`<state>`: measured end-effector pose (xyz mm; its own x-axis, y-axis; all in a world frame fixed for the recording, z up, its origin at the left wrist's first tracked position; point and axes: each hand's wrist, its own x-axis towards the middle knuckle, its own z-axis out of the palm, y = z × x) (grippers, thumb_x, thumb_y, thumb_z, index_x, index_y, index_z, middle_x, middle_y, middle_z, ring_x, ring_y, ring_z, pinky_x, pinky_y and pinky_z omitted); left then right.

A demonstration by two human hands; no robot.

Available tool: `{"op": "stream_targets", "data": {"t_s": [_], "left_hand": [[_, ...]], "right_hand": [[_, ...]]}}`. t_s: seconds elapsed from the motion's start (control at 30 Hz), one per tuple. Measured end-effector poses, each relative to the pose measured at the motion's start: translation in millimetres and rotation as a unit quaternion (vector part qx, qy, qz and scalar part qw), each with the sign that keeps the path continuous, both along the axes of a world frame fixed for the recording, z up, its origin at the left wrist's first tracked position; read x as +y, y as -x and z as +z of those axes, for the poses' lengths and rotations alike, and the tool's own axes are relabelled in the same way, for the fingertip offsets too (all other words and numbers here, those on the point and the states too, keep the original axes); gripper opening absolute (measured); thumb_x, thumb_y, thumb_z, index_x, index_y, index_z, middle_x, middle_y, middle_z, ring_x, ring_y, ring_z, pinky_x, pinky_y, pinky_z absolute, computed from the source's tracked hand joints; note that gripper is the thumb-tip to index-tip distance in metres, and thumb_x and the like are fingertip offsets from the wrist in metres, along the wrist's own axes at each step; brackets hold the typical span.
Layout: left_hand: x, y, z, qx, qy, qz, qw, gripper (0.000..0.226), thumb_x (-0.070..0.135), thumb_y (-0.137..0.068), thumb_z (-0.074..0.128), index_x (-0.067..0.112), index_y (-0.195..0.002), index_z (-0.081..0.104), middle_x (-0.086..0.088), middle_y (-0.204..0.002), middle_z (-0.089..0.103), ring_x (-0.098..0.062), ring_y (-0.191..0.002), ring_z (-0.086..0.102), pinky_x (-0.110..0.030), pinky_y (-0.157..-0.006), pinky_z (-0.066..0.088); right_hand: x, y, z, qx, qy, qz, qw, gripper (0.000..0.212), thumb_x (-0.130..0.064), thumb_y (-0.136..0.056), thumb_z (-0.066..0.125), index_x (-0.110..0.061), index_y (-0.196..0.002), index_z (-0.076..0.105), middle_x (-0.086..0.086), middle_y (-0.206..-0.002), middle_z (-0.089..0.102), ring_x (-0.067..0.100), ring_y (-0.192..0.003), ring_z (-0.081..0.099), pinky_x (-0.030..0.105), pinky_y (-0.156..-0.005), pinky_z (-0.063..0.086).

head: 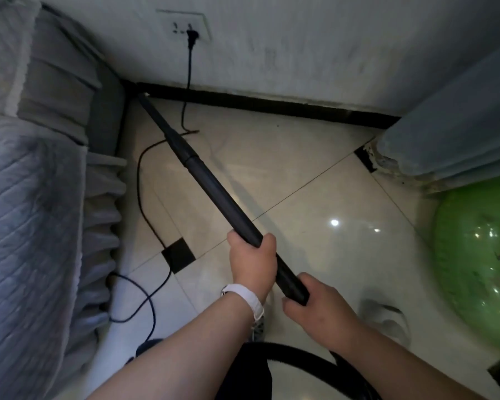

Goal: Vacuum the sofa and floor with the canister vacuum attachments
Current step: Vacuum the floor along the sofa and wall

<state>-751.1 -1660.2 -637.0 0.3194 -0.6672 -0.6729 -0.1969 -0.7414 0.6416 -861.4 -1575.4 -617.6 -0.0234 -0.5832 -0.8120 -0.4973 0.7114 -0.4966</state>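
The black tube point(214, 183) is held by both hands. The left hand point(253, 262) is wrapped tight round it part way up. The right hand point(315, 304) is wrapped round its near end, and the hose point(300, 353) is seen curving away just below.

Trouble could be met close to the feet first. A loop of the black cord point(140, 180) lies on the floor point(300, 157) beside the sofa point(26, 197), so it could be stepped on or tripped over if a step is taken to the left.

Further out, the same cord runs under the tube. If the tube is swung sideways, the cord could be dragged, and the plug point(189, 36) could be pulled out of the wall socket point(185, 26). Then the sucking would be stopped.

At the far end, the thin tip point(145, 96) is poked into the corner where the sofa, the floor and the dark strip point(257, 103) along the wall meet. If it is pushed too hard, the wall could be scraped, or the thin piece could be knocked loose.

Both arms are stretched forward and down. The left hand is placed ahead of the right, with its back turned up and its fingers curled under the tube. A white band point(248, 298) is worn on the left wrist. The tube is slanted away to the left.
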Motion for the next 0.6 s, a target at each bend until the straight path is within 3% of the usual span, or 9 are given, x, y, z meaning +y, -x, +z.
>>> {"op": "stream_targets", "data": {"t_s": [0.43, 0.6], "left_hand": [[77, 31, 39, -0.025, 0.002, 0.184, 0.983, 0.020, 0.017, -0.090, 0.064, 0.015, -0.098, 0.046, -0.007, -0.086, 0.059, -0.020, -0.071, 0.060, -0.028, -0.056, 0.047], [108, 35, 39, -0.005, -0.007, 0.238, 0.971, 0.020, 0.021, -0.093, 0.064, 0.014, -0.100, 0.047, -0.007, -0.088, 0.059, -0.019, -0.072, 0.059, -0.027, -0.056, 0.046]], "right_hand": [[31, 54, 25, -0.032, 0.003, 0.177, 0.984, 0.024, -0.035, -0.085, 0.066, -0.015, -0.087, 0.053, -0.003, -0.064, 0.054, 0.013, -0.056, 0.048, 0.029, -0.056, 0.039], [45, 58, 29, -0.020, -0.018, 0.244, 0.969, 0.021, -0.039, -0.088, 0.062, -0.022, -0.085, 0.051, -0.004, -0.071, 0.059, 0.016, -0.065, 0.055, 0.029, -0.061, 0.041]]}}
